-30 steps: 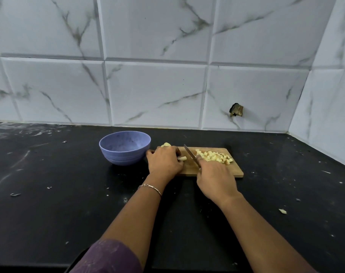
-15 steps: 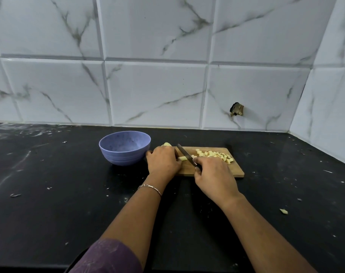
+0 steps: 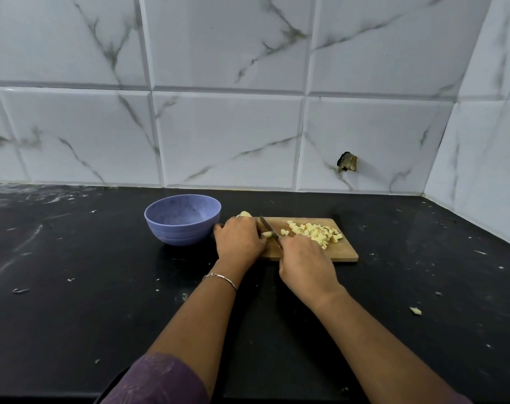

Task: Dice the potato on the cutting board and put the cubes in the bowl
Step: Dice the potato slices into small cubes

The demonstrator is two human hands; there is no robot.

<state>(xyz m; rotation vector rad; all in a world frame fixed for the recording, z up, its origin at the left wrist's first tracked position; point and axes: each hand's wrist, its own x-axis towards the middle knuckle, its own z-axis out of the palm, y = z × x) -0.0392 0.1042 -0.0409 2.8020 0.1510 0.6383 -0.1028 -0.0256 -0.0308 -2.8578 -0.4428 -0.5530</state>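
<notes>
A small wooden cutting board (image 3: 342,252) lies on the black counter. My left hand (image 3: 239,239) rests on its left end and holds down a pale potato piece (image 3: 267,234); most of that piece is hidden under my fingers. My right hand (image 3: 304,262) grips a knife (image 3: 270,228) whose blade lies across the potato just right of my left fingers. A heap of potato cubes (image 3: 315,233) sits on the right half of the board. Another potato chunk (image 3: 245,214) peeks out behind my left hand. The empty purple bowl (image 3: 182,218) stands left of the board.
The black counter (image 3: 73,287) is flecked with small scraps, one potato bit (image 3: 415,311) lying at the right. White marble-pattern tiles form the back wall and a side wall at the right. A broken hole (image 3: 347,162) shows in the back wall.
The knife has shifted left toward my left hand and now sits on the potato piece closer to my fingers. My left hand has stayed in place.
</notes>
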